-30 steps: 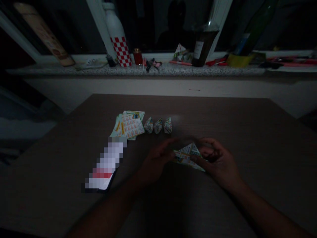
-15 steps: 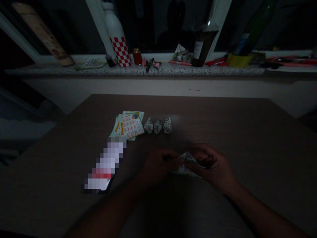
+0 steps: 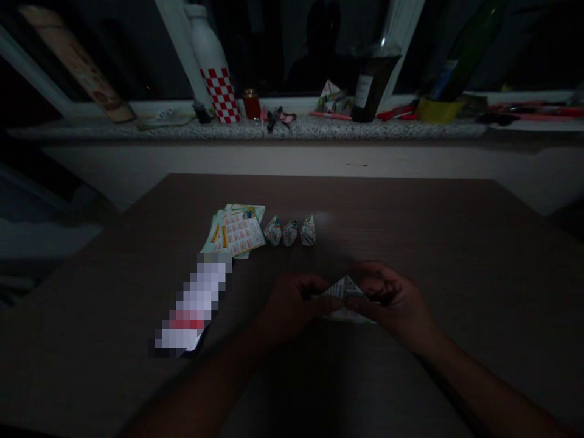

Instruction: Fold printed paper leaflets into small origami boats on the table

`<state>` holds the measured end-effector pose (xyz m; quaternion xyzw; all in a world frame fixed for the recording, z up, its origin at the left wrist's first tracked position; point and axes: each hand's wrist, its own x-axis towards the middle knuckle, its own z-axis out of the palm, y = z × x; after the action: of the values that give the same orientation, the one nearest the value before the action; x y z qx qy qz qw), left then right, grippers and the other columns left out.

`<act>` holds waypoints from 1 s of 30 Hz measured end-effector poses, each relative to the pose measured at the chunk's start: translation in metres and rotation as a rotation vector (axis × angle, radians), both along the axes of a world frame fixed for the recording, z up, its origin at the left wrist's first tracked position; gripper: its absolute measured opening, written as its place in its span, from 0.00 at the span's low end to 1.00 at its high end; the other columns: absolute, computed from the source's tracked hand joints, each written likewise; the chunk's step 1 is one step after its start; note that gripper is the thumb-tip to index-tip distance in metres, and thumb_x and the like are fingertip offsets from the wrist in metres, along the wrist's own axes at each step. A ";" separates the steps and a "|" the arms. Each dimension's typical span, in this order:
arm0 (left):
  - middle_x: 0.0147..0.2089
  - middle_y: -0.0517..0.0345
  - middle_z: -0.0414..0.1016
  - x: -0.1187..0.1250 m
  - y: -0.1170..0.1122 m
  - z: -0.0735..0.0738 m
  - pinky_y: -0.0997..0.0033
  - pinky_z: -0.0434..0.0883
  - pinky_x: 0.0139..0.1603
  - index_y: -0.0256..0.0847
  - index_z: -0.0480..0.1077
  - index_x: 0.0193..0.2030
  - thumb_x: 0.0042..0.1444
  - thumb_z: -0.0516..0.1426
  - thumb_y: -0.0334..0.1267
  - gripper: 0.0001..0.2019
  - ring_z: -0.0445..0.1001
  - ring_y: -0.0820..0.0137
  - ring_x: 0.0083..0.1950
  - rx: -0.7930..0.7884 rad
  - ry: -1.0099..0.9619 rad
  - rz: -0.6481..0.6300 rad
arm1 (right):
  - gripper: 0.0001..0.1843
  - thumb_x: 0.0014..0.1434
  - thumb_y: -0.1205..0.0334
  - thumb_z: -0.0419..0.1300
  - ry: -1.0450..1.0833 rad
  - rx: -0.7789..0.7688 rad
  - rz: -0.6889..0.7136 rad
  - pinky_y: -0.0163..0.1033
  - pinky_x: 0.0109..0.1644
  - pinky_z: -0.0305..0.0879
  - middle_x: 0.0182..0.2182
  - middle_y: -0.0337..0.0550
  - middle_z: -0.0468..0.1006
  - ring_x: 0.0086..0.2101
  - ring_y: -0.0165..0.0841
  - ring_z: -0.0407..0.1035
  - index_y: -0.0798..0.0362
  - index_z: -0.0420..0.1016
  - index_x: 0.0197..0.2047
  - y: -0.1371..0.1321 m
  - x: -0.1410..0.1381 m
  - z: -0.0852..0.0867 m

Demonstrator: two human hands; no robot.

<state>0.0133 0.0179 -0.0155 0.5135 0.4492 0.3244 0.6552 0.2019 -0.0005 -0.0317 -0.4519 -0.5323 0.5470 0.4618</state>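
A printed paper slip (image 3: 347, 289), folded to a point at its top, is held just above the table in front of me. My left hand (image 3: 294, 302) pinches its left side, thumb across the front. On the other side my right hand (image 3: 395, 302) grips it with the thumb pressed on the front near the middle and the fingers curled behind. Beyond my hands stand three small folded paper pieces (image 3: 291, 232) in a row. Left of them lies a loose stack of printed slips (image 3: 241, 234) with orange and yellow print.
A phone (image 3: 196, 304) with a lit, blurred-out screen lies on the brown table (image 3: 433, 231) left of my hands. Behind, the stone windowsill (image 3: 310, 129) carries a red-and-white checkered bottle (image 3: 221, 91), a small red jar (image 3: 251, 104), a dark cup (image 3: 367, 88) and a green bottle (image 3: 472, 52).
The paper's top point now shows a wider, flatter triangle with more print facing me. My two thumbs have shifted slightly on its front. The stack, folded pieces and phone stay put.
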 end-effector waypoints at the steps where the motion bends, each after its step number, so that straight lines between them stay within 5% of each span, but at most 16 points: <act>1: 0.26 0.60 0.74 -0.001 0.001 0.001 0.77 0.63 0.28 0.36 0.75 0.28 0.42 0.67 0.39 0.09 0.69 0.75 0.26 0.016 0.016 0.009 | 0.21 0.47 0.61 0.69 -0.023 0.019 -0.020 0.34 0.28 0.71 0.24 0.36 0.78 0.24 0.31 0.74 0.50 0.70 0.44 0.000 0.000 0.001; 6: 0.26 0.60 0.74 -0.002 0.003 0.002 0.77 0.64 0.28 0.35 0.74 0.27 0.42 0.67 0.38 0.09 0.69 0.75 0.27 0.015 0.013 0.122 | 0.19 0.46 0.61 0.69 -0.108 0.141 -0.183 0.33 0.24 0.67 0.22 0.35 0.77 0.21 0.29 0.70 0.50 0.71 0.42 0.002 0.002 0.002; 12: 0.32 0.58 0.79 0.000 0.001 -0.005 0.75 0.66 0.34 0.36 0.78 0.34 0.46 0.65 0.39 0.09 0.73 0.72 0.31 0.032 0.007 -0.004 | 0.19 0.49 0.61 0.69 -0.182 0.200 -0.153 0.33 0.23 0.66 0.22 0.35 0.77 0.21 0.29 0.70 0.49 0.71 0.44 0.001 -0.001 -0.006; 16: 0.32 0.58 0.79 -0.002 0.002 0.000 0.75 0.65 0.32 0.36 0.78 0.33 0.48 0.64 0.39 0.08 0.73 0.72 0.31 0.015 0.037 0.064 | 0.11 0.51 0.65 0.67 -0.324 0.479 -0.263 0.38 0.31 0.72 0.28 0.39 0.79 0.28 0.34 0.74 0.48 0.75 0.39 0.000 0.002 -0.004; 20: 0.30 0.58 0.78 -0.006 0.004 0.004 0.76 0.64 0.30 0.36 0.78 0.32 0.47 0.65 0.39 0.08 0.72 0.71 0.29 0.017 0.074 0.134 | 0.07 0.53 0.69 0.65 -0.437 0.676 -0.205 0.41 0.39 0.74 0.36 0.45 0.80 0.36 0.37 0.75 0.49 0.79 0.36 0.002 0.005 0.003; 30: 0.28 0.58 0.78 -0.004 0.001 0.002 0.77 0.64 0.30 0.35 0.78 0.31 0.46 0.65 0.38 0.08 0.71 0.73 0.29 0.086 0.053 0.085 | 0.03 0.56 0.67 0.62 -0.387 0.564 -0.100 0.34 0.32 0.71 0.29 0.42 0.80 0.29 0.32 0.74 0.52 0.79 0.33 0.002 0.000 0.001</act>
<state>0.0096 0.0192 -0.0138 0.5301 0.4735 0.3570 0.6061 0.2015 0.0014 -0.0307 -0.4273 -0.7175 0.2591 0.4853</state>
